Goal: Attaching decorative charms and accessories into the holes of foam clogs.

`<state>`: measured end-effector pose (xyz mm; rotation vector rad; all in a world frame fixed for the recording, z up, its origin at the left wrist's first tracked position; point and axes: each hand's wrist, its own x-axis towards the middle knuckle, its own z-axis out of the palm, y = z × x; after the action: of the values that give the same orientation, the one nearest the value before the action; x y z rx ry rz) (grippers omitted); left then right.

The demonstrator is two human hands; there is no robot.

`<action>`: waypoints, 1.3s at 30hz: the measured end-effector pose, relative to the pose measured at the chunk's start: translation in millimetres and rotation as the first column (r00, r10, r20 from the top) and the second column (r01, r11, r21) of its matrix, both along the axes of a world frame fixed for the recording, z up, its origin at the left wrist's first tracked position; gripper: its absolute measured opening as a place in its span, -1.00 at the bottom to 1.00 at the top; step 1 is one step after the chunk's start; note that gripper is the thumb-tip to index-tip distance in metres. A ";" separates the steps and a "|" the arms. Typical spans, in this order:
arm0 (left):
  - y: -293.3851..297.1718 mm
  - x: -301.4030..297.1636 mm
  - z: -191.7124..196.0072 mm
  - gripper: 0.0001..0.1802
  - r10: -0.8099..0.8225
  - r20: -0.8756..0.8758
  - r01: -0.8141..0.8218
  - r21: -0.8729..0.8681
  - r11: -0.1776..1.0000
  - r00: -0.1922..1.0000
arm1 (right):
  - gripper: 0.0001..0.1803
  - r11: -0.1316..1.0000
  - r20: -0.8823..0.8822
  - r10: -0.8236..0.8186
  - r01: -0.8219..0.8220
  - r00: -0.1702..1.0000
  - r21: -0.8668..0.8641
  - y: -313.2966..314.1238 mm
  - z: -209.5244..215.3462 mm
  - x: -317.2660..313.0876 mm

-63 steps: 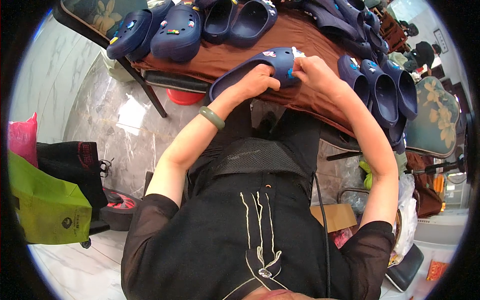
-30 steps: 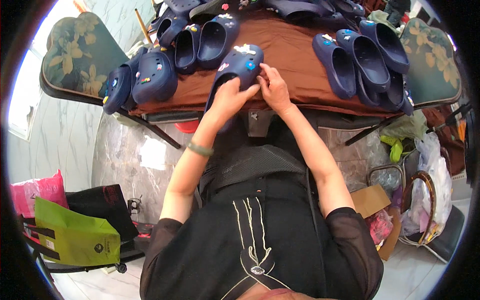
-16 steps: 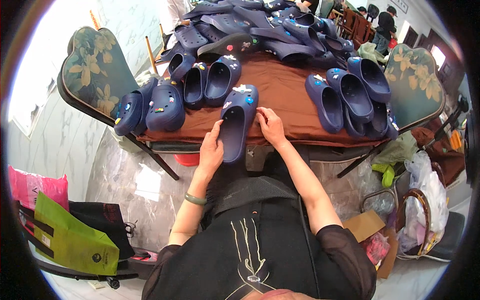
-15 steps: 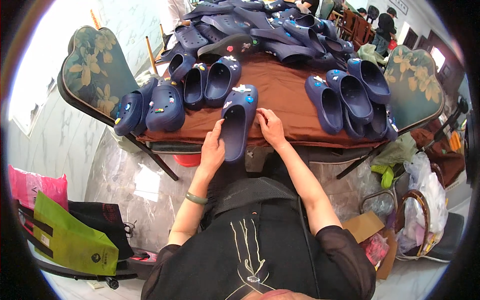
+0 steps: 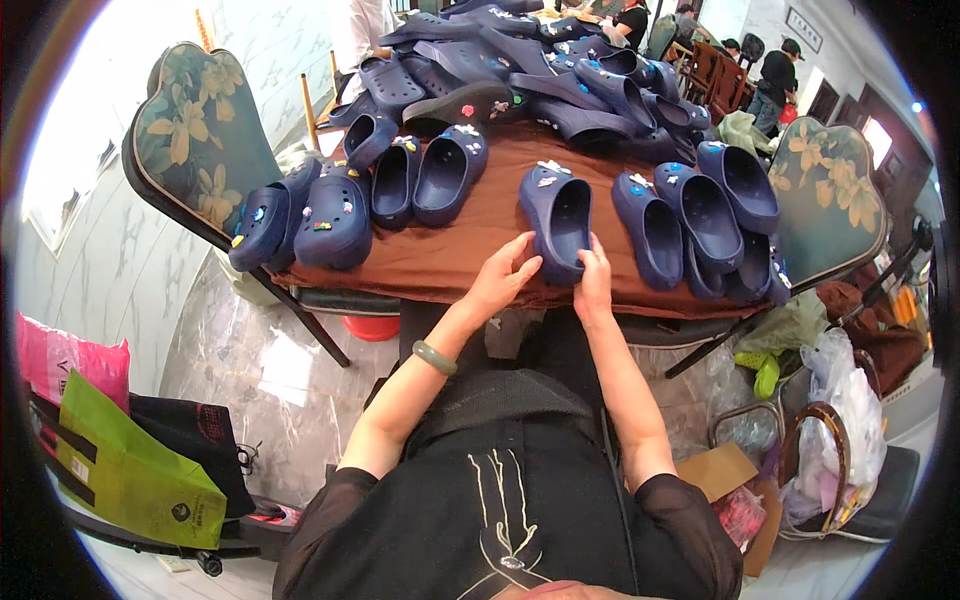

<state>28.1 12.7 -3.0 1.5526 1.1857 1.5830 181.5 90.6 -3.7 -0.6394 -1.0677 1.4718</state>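
Along the left edge of the brown-clothed counter (image 5: 470,250), a cluster of dark blue foam clogs with coloured charms (image 5: 330,215) hung partly over the side. The left hand (image 5: 503,275) lay with fingers spread open against the heel of a single dark blue foam clog with white charms on its toe (image 5: 558,218), which stood near the front edge at the middle. The right hand (image 5: 594,282) touched the same heel, fingers loosely extended, gripping nothing. To the right sat a tight row of matching blue clogs (image 5: 700,225). A careless push could probably knock that row, or slide the overhanging left cluster off.
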 end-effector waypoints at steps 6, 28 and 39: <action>-70.1 -26.2 -7.9 -0.68 -0.123 -0.173 0.084 -0.216 0.973 0.977 | -0.38 0.964 0.210 -0.246 0.217 0.946 0.153 23.2 16.2 18.1; -131.2 -63.4 -79.4 -0.85 0.323 -0.696 -0.283 0.177 0.943 0.641 | -0.41 0.848 0.085 -0.427 0.366 0.900 0.383 72.9 69.3 22.4; -133.1 -65.4 -80.4 -0.87 0.315 -0.669 -0.273 0.172 0.947 0.673 | -0.62 0.607 0.403 -0.794 0.546 0.455 0.578 195.0 95.4 31.2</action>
<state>-37.4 -120.4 -83.4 2.1823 1.8881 1.2296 212.7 285.7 91.7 -1.1734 -1.3203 0.2683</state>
